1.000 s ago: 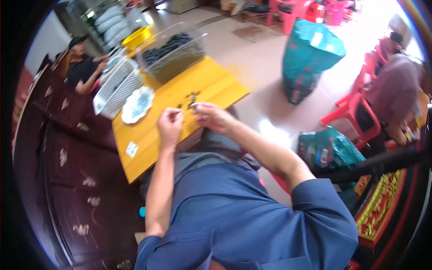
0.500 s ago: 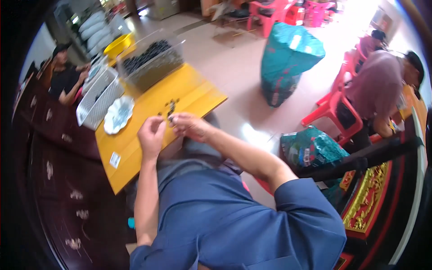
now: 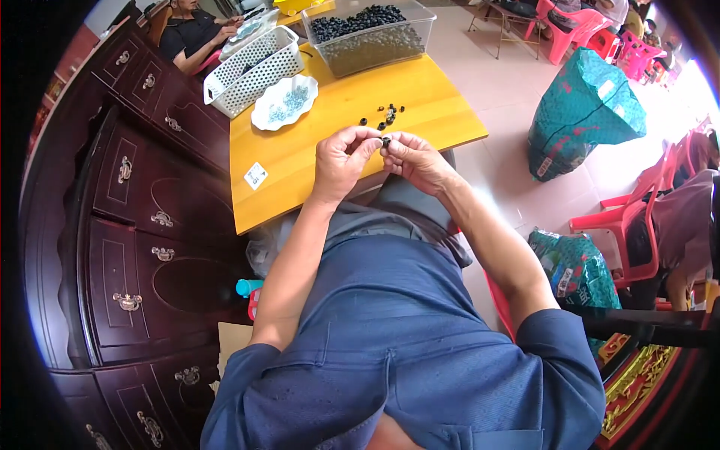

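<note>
Over the near edge of the yellow table, my two hands meet. A small round black piece is pinched between my fingertips. My right hand closes thumb and forefinger on it from the right. From the left, my left hand pinches at the same piece; its fingertips hide any smaller part. Just beyond lie several loose black pieces. A scalloped white dish of small pale-blue or clear pieces stands to the left.
A clear plastic bin heaped with black pieces and a perforated white basket stand at the back. A white label lies on the table. Dark drawers line the left; a large green sack and pink chairs stand right. Other people sit nearby.
The view has turned, so the table and hands appear further right. My hands remain together at the table's near edge, fingertips still meeting.
</note>
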### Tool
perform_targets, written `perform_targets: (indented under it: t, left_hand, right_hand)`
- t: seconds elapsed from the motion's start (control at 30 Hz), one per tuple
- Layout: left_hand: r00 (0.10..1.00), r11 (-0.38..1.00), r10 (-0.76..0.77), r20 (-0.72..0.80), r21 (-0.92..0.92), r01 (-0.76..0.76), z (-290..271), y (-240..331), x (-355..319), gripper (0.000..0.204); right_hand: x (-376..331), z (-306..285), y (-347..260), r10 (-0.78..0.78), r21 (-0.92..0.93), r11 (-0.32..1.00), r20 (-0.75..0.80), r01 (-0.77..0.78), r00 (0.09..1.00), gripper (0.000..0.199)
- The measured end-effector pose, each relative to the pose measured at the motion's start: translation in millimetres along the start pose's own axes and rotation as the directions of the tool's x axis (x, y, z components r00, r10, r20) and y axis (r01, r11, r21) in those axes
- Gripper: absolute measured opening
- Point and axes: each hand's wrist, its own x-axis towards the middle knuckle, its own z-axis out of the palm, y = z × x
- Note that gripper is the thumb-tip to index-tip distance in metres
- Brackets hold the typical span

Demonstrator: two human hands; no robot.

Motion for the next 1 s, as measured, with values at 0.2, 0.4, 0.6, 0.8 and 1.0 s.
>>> perform_targets:
  t: [0.2,0.4,0.6,0.8,1.0]
  left_hand:
    - [0.992,0.997,0.079,0.097,0.015,-0.081,-4,-1,2,0.007]
    - [0.987,0.99,0.122,0.107,0.057,-0.129,-7,4,-1,0.004]
    - [0.993,0.998,0.001,0.116,-0.059,0.006,-7,8,-4,0.007]
    - [0.986,0.992,0.117,0.118,0.036,-0.122,-8,12,-4,0.007]
    - [0.974,0.969,0.187,0.131,0.141,-0.205,-8,17,-2,0.008]
  right_hand:
    - [1,-1,2,-0.027,-0.012,1.0,0.035,0.027,0.999,0.018]
    - [-2,3,2,-0.012,-0.041,0.999,0.024,0.013,1.0,0.015]
    - [-3,4,-3,-0.013,-0.095,0.995,0.077,0.021,0.997,0.017]
    - [-3,9,-4,-0.021,-0.091,0.996,0.052,0.026,0.998,0.017]
    - [-1,0,2,-0.035,-0.08,0.996,0.068,0.04,0.997,0.023]
